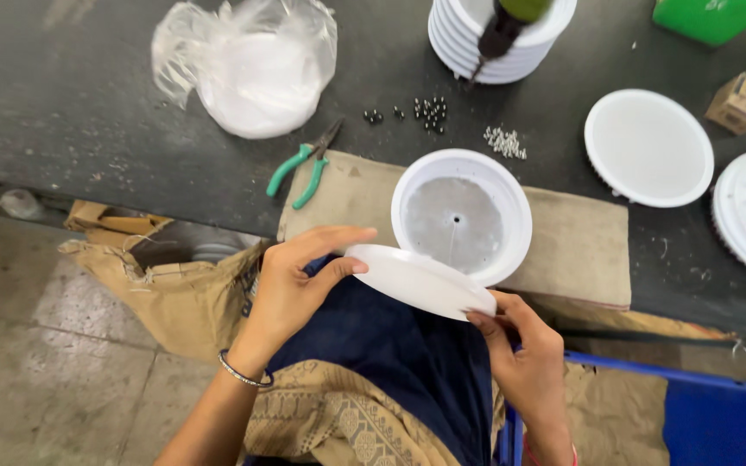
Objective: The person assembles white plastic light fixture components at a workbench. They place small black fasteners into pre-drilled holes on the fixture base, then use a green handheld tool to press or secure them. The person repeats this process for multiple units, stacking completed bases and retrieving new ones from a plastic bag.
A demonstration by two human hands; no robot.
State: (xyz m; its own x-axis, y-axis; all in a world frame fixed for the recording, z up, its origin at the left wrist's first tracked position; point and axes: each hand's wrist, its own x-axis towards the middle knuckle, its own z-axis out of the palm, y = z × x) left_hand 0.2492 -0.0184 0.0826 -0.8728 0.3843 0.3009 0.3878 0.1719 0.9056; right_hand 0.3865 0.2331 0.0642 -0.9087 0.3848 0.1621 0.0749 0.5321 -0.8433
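Note:
My left hand [291, 289] and my right hand [524, 345] both hold a flat white round disc [420, 280], one at each end, tilted over my lap. Just behind the disc, a white round lamp housing [462, 216] with a grey metal inside and a small centre hole rests on a tan cloth pad [576, 237] at the bench's near edge. The disc's far edge overlaps the housing's near rim.
Green-handled pliers [304, 168] lie left of the pad. Small black screws [429, 112] and silver screws [504, 142] are scattered behind. A plastic bag of white parts [252, 65], a stack of housings [498, 39], two white discs [648, 147], a small carton [742, 102] and a blue crate [710, 414] surround.

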